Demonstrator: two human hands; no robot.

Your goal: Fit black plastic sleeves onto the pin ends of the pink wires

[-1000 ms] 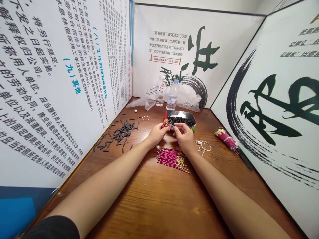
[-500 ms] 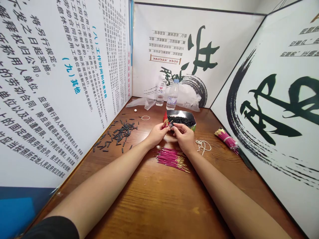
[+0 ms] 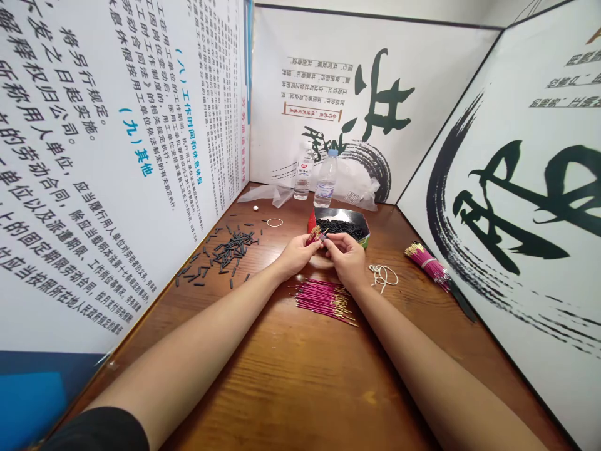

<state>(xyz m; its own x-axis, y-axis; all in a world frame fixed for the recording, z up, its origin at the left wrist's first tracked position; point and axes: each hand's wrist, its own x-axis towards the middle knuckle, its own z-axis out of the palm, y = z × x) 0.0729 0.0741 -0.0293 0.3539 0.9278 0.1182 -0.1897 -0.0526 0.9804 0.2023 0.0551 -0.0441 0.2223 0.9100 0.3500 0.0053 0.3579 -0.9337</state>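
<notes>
My left hand (image 3: 299,252) is closed around a small bunch of magenta wires (image 3: 314,234), their gold-tipped ends sticking up past the fingers. Against it, my right hand (image 3: 348,257) pinches what looks like a small black sleeve (image 3: 324,238) at the wire ends; the fingers partly hide it. Just behind both hands stands an open box (image 3: 365,238) holding many black sleeves (image 3: 340,227). Closer to me, a row of loose magenta wires (image 3: 323,300) with gold ends lies below the hands.
Loose black sleeves (image 3: 230,249) are scattered at the left, near a rubber band (image 3: 275,222). White cord (image 3: 384,275) and a tied wire bundle (image 3: 427,263) lie right. Two water bottles (image 3: 325,185) and plastic film (image 3: 359,188) stand at the back. Printed panels (image 3: 328,37) enclose the table.
The fingertips of both hands have shifted slightly at the wire ends, and the dark piece between them is now more covered. Everything on the table lies as before.
</notes>
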